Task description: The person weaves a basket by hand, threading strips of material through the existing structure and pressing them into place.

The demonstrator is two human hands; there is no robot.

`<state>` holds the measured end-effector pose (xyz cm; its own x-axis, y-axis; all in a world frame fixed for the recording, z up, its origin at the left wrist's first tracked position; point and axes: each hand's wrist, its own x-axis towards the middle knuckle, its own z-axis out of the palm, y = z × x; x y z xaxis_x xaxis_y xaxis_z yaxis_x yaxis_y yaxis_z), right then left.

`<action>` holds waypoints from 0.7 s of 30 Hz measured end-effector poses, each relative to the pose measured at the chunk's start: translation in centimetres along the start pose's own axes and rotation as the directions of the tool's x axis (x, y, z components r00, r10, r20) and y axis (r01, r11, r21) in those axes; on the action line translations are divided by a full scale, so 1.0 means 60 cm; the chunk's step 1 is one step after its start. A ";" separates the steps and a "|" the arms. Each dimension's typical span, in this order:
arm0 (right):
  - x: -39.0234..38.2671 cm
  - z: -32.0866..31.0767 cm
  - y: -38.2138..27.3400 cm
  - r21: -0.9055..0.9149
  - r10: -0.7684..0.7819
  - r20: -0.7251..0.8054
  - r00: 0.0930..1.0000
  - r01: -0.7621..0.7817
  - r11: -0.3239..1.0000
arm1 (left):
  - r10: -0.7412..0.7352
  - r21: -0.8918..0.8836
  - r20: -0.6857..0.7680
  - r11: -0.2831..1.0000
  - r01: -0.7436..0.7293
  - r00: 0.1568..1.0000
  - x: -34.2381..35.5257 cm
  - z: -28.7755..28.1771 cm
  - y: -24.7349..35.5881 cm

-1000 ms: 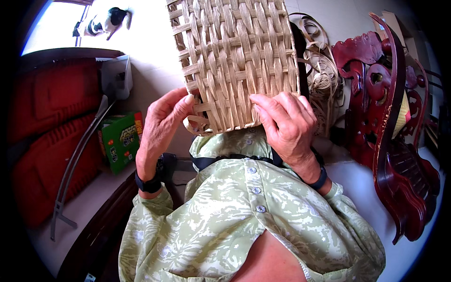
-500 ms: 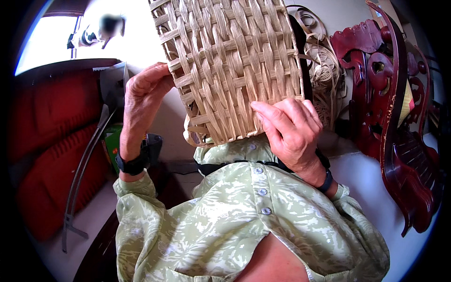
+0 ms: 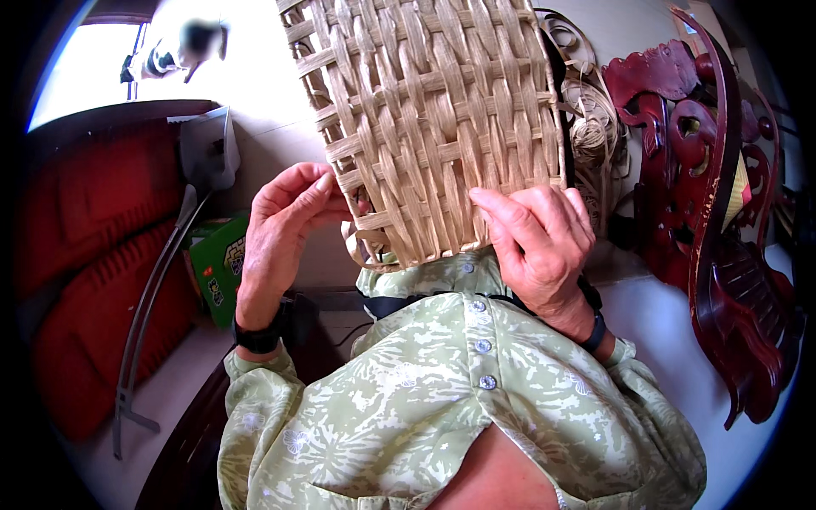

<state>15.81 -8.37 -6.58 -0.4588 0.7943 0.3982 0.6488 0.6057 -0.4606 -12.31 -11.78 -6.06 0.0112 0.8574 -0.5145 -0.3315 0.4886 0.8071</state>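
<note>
A tan woven basket piece [image 3: 442,127], made of flat plaited strips, stands upright in front of my body and runs out of the upper edge of the view. My left hand [image 3: 287,221] is at its lower left edge, thumb and fingers pinched together; what lies between them is hidden. A strip loop [image 3: 354,245] curls out at the lower left corner. My right hand [image 3: 544,238] grips the lower right part, thumb and forefinger against the front weave and the other fingers curled in.
Coiled strips [image 3: 595,127] hang or lie behind the basket on the right. A carved dark red wooden chair [image 3: 714,212] stands at the right. Red cushioned seating [image 3: 102,221], a long grey metal bar [image 3: 153,314] and a green box [image 3: 219,263] are at the left.
My left hand has slid down along the basket's left edge, toward the lower corner. The basket has shifted slightly right and down, with my right hand still on it.
</note>
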 end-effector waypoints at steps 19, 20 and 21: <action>-0.005 0.007 0.003 -0.019 0.003 -0.010 1.000 -0.003 1.000 | -0.054 -0.224 -0.014 0.973 0.049 0.998 -0.024 -0.011 -0.046; -0.005 0.007 0.003 -0.017 0.004 -0.012 1.000 -0.004 1.000 | -0.030 -0.161 -0.046 0.987 0.022 0.998 -0.025 -0.009 -0.044; -0.005 0.007 0.003 -0.017 0.006 -0.015 1.000 -0.006 1.000 | -0.004 -0.097 -0.076 0.995 -0.003 0.997 -0.026 -0.008 -0.041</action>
<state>15.83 -8.50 -7.12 -0.4460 0.7972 0.4069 0.6617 0.5998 -0.4499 -11.94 -14.42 -7.40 -0.0591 0.8406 -0.5384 -0.4210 0.4680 0.7770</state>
